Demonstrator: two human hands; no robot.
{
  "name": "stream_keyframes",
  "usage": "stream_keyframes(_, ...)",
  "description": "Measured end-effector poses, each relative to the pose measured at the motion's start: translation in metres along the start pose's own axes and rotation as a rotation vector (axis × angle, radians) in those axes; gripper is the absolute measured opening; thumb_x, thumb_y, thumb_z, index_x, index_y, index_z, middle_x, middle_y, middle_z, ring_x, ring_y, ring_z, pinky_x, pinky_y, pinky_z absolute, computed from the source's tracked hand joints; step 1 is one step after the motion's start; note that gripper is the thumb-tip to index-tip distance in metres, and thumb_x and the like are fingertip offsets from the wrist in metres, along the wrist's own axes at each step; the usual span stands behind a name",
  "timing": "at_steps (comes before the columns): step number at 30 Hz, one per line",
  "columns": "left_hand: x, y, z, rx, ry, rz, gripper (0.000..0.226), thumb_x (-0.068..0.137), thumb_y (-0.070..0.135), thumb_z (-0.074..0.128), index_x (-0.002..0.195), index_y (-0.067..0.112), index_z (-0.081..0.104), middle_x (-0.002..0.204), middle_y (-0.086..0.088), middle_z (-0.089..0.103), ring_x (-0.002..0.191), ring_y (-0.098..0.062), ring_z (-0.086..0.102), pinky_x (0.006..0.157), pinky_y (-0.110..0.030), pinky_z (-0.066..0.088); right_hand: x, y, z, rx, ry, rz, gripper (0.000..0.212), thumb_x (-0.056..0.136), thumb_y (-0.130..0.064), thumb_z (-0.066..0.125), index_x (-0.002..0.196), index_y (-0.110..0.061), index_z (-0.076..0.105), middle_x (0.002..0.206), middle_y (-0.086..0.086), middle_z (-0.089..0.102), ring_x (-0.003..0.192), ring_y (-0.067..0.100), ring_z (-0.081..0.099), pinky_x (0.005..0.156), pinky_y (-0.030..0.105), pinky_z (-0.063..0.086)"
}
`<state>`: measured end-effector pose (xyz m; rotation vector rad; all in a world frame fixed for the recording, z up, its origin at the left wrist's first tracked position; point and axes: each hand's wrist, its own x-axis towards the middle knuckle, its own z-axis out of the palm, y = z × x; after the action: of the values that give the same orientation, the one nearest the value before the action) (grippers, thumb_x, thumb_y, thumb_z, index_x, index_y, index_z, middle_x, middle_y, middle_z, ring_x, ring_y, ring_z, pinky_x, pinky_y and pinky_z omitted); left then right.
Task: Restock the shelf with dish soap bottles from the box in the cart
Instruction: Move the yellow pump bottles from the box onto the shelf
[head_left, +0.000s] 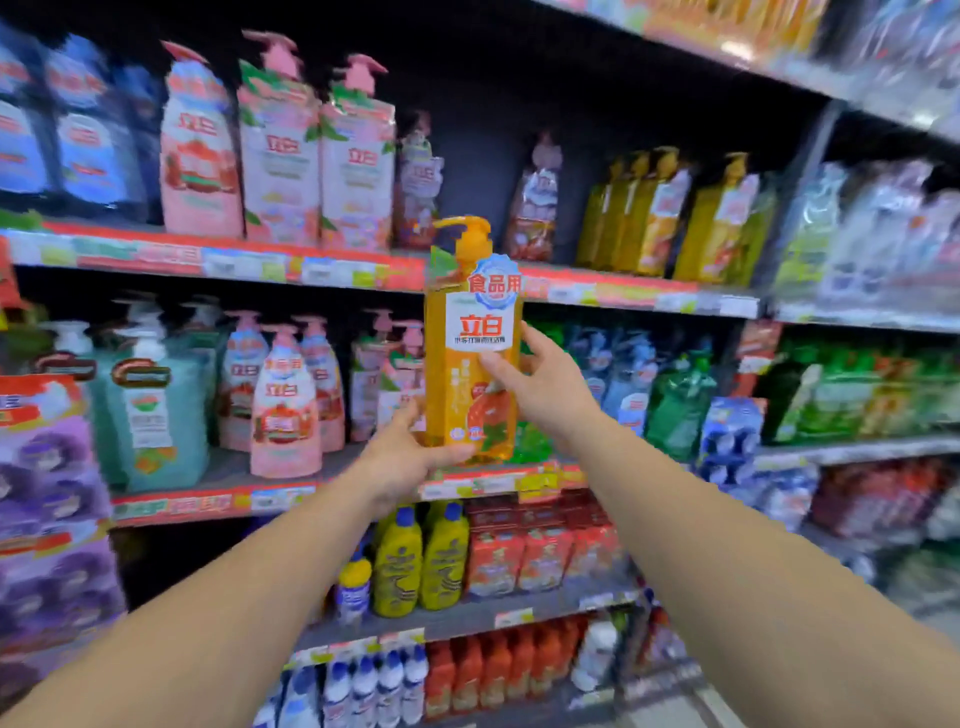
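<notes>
Orange dish soap bottle (471, 343) upright, label outward — left hand (400, 457) cupping base, right hand (540, 384) gripping side; steadied for shelf (332, 496) placement.

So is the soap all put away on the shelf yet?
Not yet. A few orange bottles already stand on the upper shelf, though who put them there is not shown. Right now one orange dish soap bottle is upright in mid-air: the left hand holds its base, the right hand grips its side. It is not yet set down. The cart and box are out of sight.
</notes>
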<state>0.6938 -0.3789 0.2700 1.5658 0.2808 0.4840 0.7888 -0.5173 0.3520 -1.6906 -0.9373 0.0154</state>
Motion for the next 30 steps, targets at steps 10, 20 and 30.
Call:
stream_keyframes(10,0.133,0.070,0.129,0.209,-0.134,0.247,0.058,0.066,0.010,0.087,0.118,0.019,0.062,0.103,0.000,0.073,0.086,-0.012,0.068,0.084,-0.025,0.054,0.086,0.036,-0.154,0.004,0.200,-0.042,0.028,0.088,-0.037,0.068,0.110,-0.049,0.055,0.094,-0.004,0.072,0.084,0.013,0.069,0.083,0.045,0.057)
stream_keyframes(20,0.295,0.157,0.201,0.478,-0.124,0.431,0.051,0.063,0.031,0.091,0.107,0.019,0.070,0.103,0.001,0.074,0.095,-0.015,0.069,0.093,-0.036,0.054,0.210,0.034,-0.255,-0.096,0.272,-0.112,0.037,0.095,-0.033,0.059,0.127,-0.043,0.045,0.087,-0.005,0.065,0.063,-0.003,0.065,0.048,0.013,0.047)
stream_keyframes(30,0.403,0.164,0.276,0.634,-0.071,0.350,0.052,0.064,0.042,0.088,0.106,0.021,0.068,0.098,0.005,0.071,0.090,-0.014,0.066,0.086,-0.034,0.053,0.292,0.095,-0.330,-0.227,0.172,-0.104,0.085,0.087,-0.013,0.070,0.149,-0.041,0.020,0.100,-0.016,0.059,0.098,0.011,0.063,0.057,0.017,0.050)
